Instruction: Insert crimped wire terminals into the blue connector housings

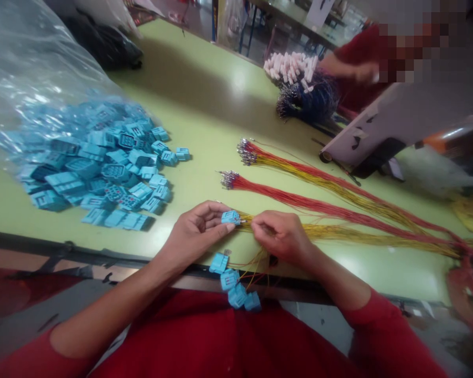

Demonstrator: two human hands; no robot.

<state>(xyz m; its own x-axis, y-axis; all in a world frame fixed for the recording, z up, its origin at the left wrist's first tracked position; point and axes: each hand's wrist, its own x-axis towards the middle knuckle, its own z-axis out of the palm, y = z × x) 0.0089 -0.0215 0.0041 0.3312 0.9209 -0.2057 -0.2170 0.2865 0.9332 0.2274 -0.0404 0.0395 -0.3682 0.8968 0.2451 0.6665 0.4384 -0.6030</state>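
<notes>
Left hand (195, 236) curled, thumb and fingertips gripping a small light-blue plastic multi-pin connector (230, 217) just above the table. Right hand (279, 236) nearly closed, fingers pinching thin yellow wires (339, 232) right beside the connector's end. Four more light-blue plastic connectors (232, 283) hang past the front table edge on thin wires. Open clear plastic bag (35, 58) at left, heap of light-blue plastic connectors (102, 157) spilling from it onto the light-green table (205, 89). Long red-and-yellow wire bundles (319, 181) with metal-tipped ends lie to the right of the heap. Far side: a co-worker's hand (364, 72) near a dark blue wire bundle (311, 100) with white ends.
</notes>
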